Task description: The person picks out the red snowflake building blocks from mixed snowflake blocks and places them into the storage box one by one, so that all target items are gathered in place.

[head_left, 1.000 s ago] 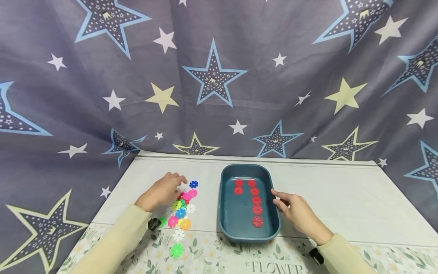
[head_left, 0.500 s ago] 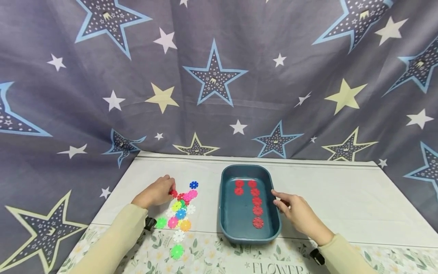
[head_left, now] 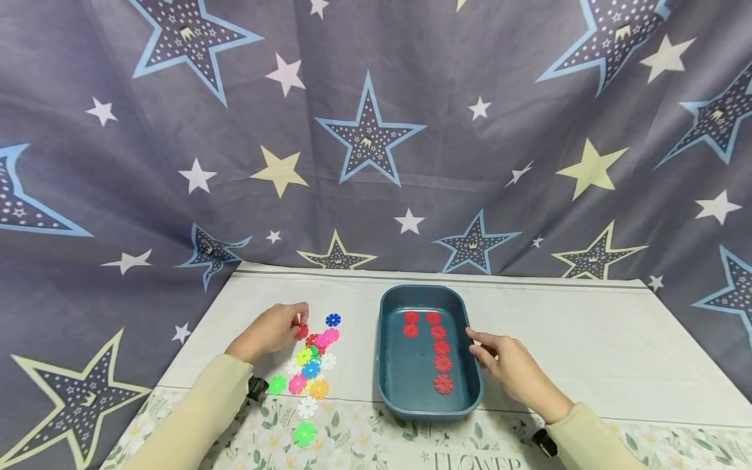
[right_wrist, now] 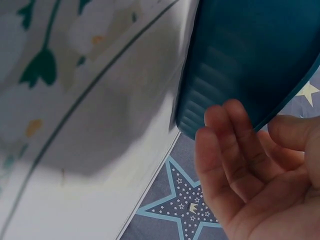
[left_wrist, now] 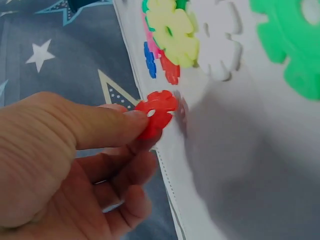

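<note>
My left hand pinches a red snowflake disc between thumb and fingers, at the far left edge of a loose pile. In that pile lie discs of mixed colours, among them a blue disc, an orange disc and a yellow disc. To the right stands a dark teal tub. Red discs lie flat on its floor, two in a short left column and several in a longer right one. My right hand holds the tub's right rim, thumb on top and fingers against the outer wall.
The table bears a white cloth with a floral strip along the near edge. A green disc and a white disc lie nearest the front. Behind the table hangs a grey star-patterned curtain.
My left hand has drawn back left from over the pile and now pinches a red disc. A green disc at the pile's left is uncovered. The right hand stays on the tub.
</note>
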The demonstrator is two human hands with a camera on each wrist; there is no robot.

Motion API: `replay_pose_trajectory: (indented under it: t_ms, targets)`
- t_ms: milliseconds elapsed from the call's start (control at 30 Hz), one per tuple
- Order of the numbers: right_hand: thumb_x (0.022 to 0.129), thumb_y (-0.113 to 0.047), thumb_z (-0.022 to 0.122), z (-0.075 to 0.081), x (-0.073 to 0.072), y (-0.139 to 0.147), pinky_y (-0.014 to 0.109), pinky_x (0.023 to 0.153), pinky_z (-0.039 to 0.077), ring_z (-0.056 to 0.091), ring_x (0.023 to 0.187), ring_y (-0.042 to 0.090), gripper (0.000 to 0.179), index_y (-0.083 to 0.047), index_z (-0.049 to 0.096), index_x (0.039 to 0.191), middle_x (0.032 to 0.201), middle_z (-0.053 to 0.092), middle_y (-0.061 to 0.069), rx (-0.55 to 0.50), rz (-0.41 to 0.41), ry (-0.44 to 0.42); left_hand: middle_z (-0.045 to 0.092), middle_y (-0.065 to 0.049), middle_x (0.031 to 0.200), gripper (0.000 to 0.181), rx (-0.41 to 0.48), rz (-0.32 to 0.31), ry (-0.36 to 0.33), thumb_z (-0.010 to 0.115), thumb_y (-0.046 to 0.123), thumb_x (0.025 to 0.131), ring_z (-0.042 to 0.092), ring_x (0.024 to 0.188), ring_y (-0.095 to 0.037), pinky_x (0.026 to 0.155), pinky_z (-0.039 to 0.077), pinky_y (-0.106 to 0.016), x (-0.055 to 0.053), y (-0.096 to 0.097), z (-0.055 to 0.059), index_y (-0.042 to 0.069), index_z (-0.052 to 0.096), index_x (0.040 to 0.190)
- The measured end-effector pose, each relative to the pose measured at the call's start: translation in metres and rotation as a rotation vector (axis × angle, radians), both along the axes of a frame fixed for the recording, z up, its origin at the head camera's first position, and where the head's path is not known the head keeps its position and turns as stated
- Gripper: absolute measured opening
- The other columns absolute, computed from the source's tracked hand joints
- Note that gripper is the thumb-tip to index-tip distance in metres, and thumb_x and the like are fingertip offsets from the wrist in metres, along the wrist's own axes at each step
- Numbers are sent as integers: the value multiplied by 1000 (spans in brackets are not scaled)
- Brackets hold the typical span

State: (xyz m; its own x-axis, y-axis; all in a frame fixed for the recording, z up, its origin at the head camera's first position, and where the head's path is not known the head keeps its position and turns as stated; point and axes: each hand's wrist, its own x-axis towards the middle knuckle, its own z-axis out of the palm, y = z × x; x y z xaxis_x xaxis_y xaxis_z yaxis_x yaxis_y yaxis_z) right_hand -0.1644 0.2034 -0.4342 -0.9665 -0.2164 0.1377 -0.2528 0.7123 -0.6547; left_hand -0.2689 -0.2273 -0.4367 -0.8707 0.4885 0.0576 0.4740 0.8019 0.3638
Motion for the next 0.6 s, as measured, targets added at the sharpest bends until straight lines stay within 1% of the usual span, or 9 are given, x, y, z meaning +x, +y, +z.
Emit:
replay_pose_trajectory:
  t_ms: [67, 133, 233, 300, 367, 400, 500, 533, 600]
  targets:
    - [94, -13, 58, 0, 0, 0, 26, 55, 44, 60, 66, 14, 37, -2, 57, 130, 75, 64, -6, -2, -3, -4, 59, 2, 67, 20, 23, 7, 36, 59, -9, 81, 51, 62, -10, 61, 43, -32, -1, 1, 2, 10, 58, 75]
    - [94, -13, 59, -1, 0, 0, 26, 55, 44, 60, 67, 14, 37, -2, 57, 130, 76, 64, -6, -4, -6, -7, 60, 4, 71, 19, 40, 28, 62, 61, -6, 82, 53, 66, -11, 65, 45, -32, -1, 4, 5, 11, 65, 75]
    - [94, -13, 59, -2, 0, 0, 26, 54, 43, 59, 66, 14, 38, -2, 57, 130, 73, 62, -7, -4, -10, -9, 63, 3, 78, 11, 56, 21, 125, 65, 1, 83, 55, 71, -14, 66, 46, -32, 0, 11, 11, 9, 73, 82]
    - [94, -13, 59, -3, 0, 0, 26, 53, 42, 58, 65, 14, 38, -3, 57, 130, 72, 61, -8, -2, -11, -8, 65, 1, 83, 11, 76, -16, 157, 66, 3, 83, 57, 74, -17, 66, 46, -31, 3, 18, 18, 6, 74, 91]
    - [94, -13, 59, -3, -1, 0, 26, 52, 41, 58, 65, 14, 38, -3, 57, 130, 71, 61, -8, -2, -9, -5, 66, -2, 88, 17, 91, -73, 193, 67, 4, 83, 56, 75, -20, 65, 46, -30, 8, 26, 25, 4, 74, 98]
    - [94, -13, 59, -3, -1, 0, 26, 53, 41, 58, 65, 14, 38, -3, 57, 130, 72, 61, -8, -3, -7, -4, 67, -3, 92, 19, 102, -99, 199, 68, 5, 83, 56, 76, -21, 65, 46, -30, 11, 31, 28, 3, 73, 101]
    - [94, -13, 58, -3, -1, 0, 26, 53, 42, 59, 65, 14, 38, -2, 56, 130, 73, 62, -7, -5, -1, -1, 67, -4, 102, 25, 119, -158, 213, 70, 8, 83, 59, 89, -22, 80, 48, -36, 19, 44, 39, 5, 71, 108]
    - [94, -13, 58, -2, -1, 0, 27, 54, 42, 59, 66, 15, 38, -2, 56, 130, 74, 63, -7, -6, 0, -2, 67, -4, 103, 27, 120, -176, 218, 71, 10, 83, 59, 92, -22, 86, 46, -38, 22, 49, 42, 5, 71, 110]
    - [94, -13, 58, -2, -1, 0, 27, 54, 42, 59, 66, 15, 37, -2, 56, 130, 74, 63, -7, -6, 2, 0, 66, -4, 108, 31, 122, -208, 224, 73, 13, 83, 58, 102, -22, 98, 39, -43, 26, 57, 47, 6, 70, 113]
